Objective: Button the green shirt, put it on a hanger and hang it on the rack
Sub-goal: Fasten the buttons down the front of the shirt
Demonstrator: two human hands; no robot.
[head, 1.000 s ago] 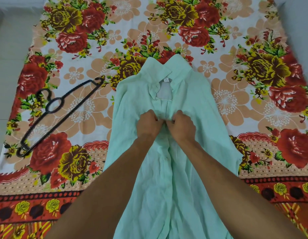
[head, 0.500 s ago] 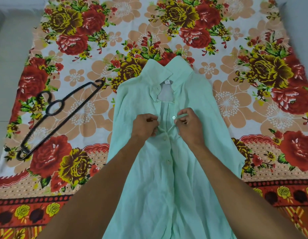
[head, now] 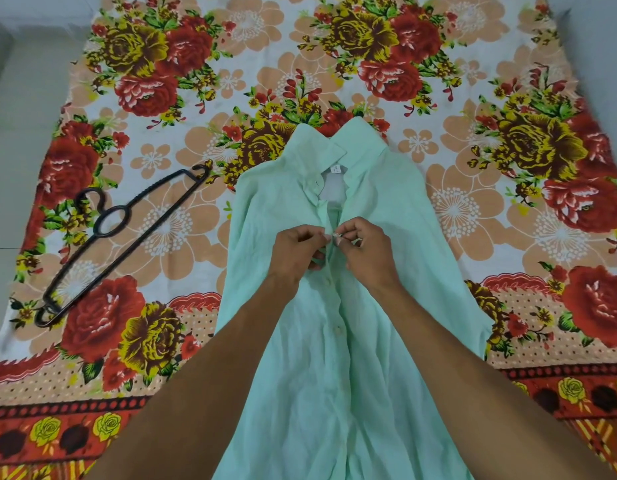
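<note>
Green shirt [head: 334,393] lay front-up at the centre of the floral sheet [head: 473,81], collar [head: 334,150] toward 12 o'clock and hem running out of view at 6 o'clock. Compared with one second earlier, both hands had shifted toward 12 o'clock, from a lower fastening to the next button [head: 334,234] below the neck opening. The left grip [head: 295,252] pinched the placket edge at 9 o'clock of that button; the right grip [head: 367,249] pinched the button itself from 3 o'clock. Two fastened buttons [head: 328,281] showed toward 6 o'clock, so buttoning was judged nearly complete, with the collar still open. The black hanger [head: 141,237] lay on the sheet at 9 o'clock, well apart from the shirt and carrying nothing. No container and no rack appeared in view.
</note>
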